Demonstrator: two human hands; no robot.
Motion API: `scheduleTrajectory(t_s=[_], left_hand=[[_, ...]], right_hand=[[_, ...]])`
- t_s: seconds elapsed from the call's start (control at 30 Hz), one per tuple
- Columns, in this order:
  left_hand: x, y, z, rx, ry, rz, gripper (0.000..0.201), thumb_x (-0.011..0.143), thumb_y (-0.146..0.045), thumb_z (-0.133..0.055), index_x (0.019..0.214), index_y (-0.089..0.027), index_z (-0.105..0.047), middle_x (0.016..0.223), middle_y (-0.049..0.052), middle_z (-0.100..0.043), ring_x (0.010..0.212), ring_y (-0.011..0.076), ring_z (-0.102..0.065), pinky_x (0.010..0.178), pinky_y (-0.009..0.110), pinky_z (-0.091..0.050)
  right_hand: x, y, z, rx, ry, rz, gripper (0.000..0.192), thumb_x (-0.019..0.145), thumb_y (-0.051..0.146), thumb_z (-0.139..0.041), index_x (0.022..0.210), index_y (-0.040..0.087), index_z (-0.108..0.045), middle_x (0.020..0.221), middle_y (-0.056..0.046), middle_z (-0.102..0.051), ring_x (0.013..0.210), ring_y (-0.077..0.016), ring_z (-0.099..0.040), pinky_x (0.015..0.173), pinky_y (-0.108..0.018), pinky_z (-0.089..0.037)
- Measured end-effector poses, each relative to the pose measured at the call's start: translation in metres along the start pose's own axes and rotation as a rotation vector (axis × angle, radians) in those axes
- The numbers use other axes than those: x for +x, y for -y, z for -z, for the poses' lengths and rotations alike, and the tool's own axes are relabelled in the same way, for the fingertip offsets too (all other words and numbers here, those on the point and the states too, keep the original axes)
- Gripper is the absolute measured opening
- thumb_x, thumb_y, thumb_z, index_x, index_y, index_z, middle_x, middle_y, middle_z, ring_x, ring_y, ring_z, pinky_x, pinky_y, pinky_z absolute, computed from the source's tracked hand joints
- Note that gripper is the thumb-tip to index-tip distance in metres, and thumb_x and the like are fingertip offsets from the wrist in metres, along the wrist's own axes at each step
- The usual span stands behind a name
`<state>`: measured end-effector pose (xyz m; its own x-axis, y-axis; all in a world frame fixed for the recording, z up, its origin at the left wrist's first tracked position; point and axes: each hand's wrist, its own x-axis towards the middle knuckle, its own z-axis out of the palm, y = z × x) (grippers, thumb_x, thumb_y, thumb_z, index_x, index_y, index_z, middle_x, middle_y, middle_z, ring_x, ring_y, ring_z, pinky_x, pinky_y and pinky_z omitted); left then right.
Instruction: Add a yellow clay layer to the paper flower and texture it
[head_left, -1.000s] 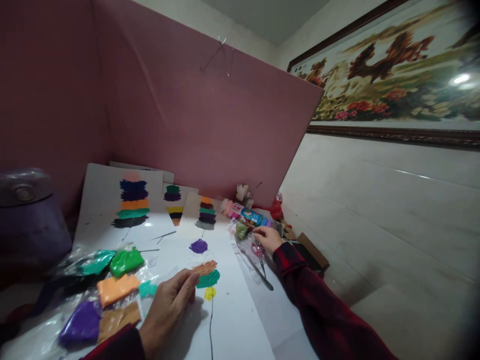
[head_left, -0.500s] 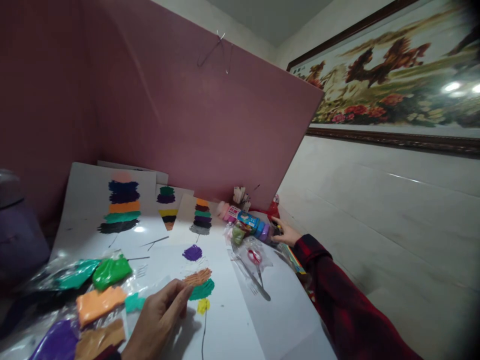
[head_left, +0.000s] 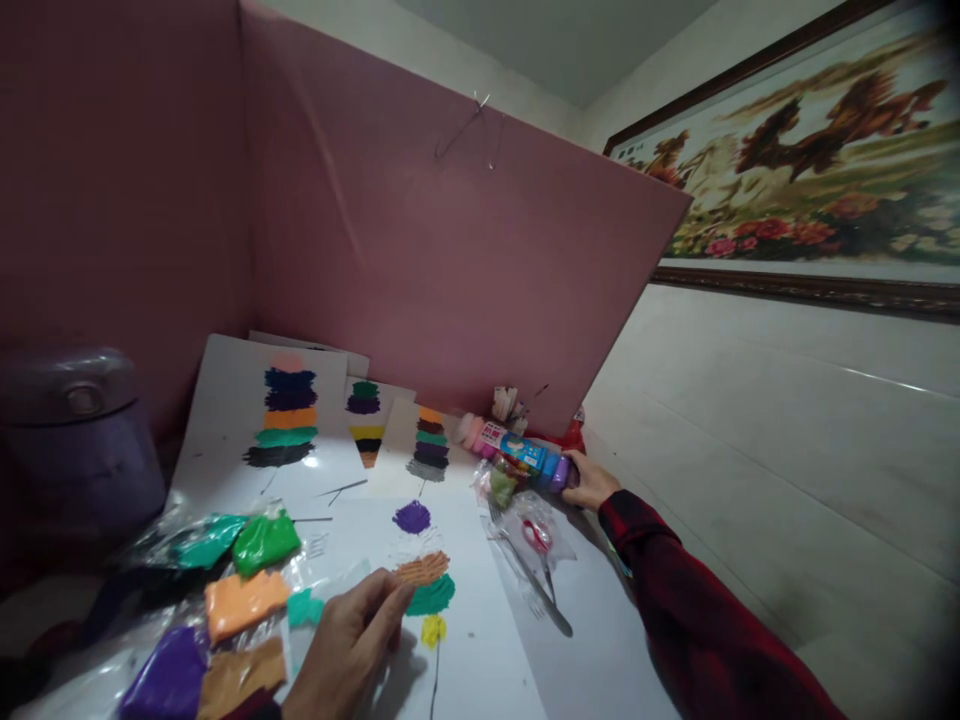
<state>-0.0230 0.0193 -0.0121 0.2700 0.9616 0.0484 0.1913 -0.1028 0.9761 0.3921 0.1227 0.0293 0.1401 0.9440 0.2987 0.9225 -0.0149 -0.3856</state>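
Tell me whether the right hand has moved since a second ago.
Yes. The right hand left the red scissors and went farther back to the tube pack by the pink board.

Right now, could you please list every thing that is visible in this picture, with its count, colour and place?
white paper sheets with colour smears: several, table centre and back.
clay lumps in clear plastic bags: several; green, orange, purple, brown, teal; front left.
long multicolour clay pack: one, back right.
metal fork: one, right of sheets.
purple lidded pot: one, far left.
pink board: one, behind the table.
framed horse picture: one, right wall.
left hand: resting on the front sheet.
right hand: grip on the pack's end.
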Motion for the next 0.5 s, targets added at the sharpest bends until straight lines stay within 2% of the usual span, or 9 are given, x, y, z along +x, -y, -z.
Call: scheduleTrajectory(t_s=[0.03, 0.1, 0.3, 0.4, 0.5], left_hand=[[0.000, -0.002, 0.000, 0.008, -0.006, -0.009, 0.049, 0.087, -0.062, -0.044, 0.060, -0.022, -0.047, 0.053, -0.001, -0.048, 0.050, 0.0156, -0.045, 0.049, 0.025, -0.035], [0.000, -0.004, 0.001, 0.020, -0.012, -0.025, 0.048, 0.086, -0.061, -0.046, 0.060, -0.021, -0.048, 0.054, 0.000, -0.049, 0.052, 0.0160, -0.046, 0.051, 0.026, -0.037], [0.001, -0.001, 0.002, 0.025, -0.014, -0.053, 0.047, 0.087, -0.058, -0.047, 0.059, -0.020, -0.049, 0.053, -0.001, -0.049, 0.053, 0.0156, -0.046, 0.054, 0.026, -0.036], [0.001, 0.000, 0.001, -0.026, -0.023, -0.065, 0.044, 0.087, -0.054, -0.051, 0.060, -0.020, -0.049, 0.053, -0.002, -0.048, 0.052, 0.0147, -0.045, 0.052, 0.026, -0.036], [0.001, 0.001, 0.000, -0.141, -0.061, -0.070, 0.033, 0.085, -0.048, -0.056, 0.069, -0.020, -0.053, 0.056, -0.004, -0.050, 0.049, 0.0134, -0.044, 0.048, 0.024, -0.034]], right_hand=[[0.000, 0.002, 0.004, -0.018, 0.018, 0.015, 0.047, 0.067, 0.017, -0.079, 0.111, 0.016, -0.063, 0.091, -0.003, -0.068, 0.079, -0.0204, -0.065, 0.073, -0.033, -0.053], [0.001, 0.007, 0.013, -0.043, 0.021, 0.039, 0.058, 0.059, 0.012, -0.077, 0.115, 0.018, -0.062, 0.093, -0.003, -0.068, 0.083, -0.0226, -0.065, 0.076, -0.033, -0.051], [-0.002, 0.022, 0.033, -0.066, -0.035, 0.091, 0.057, 0.060, 0.019, -0.067, 0.116, 0.019, -0.059, 0.107, -0.008, -0.067, 0.095, -0.0263, -0.064, 0.082, -0.036, -0.048], [-0.008, 0.032, 0.045, -0.056, -0.057, 0.096, 0.058, 0.060, 0.022, -0.065, 0.118, 0.018, -0.058, 0.102, -0.008, -0.068, 0.089, -0.0262, -0.065, 0.079, -0.036, -0.049], [-0.018, 0.047, 0.061, -0.024, -0.053, 0.130, 0.058, 0.060, 0.023, -0.064, 0.117, 0.019, -0.058, 0.097, -0.005, -0.070, 0.085, -0.0247, -0.067, 0.077, -0.034, -0.051]])
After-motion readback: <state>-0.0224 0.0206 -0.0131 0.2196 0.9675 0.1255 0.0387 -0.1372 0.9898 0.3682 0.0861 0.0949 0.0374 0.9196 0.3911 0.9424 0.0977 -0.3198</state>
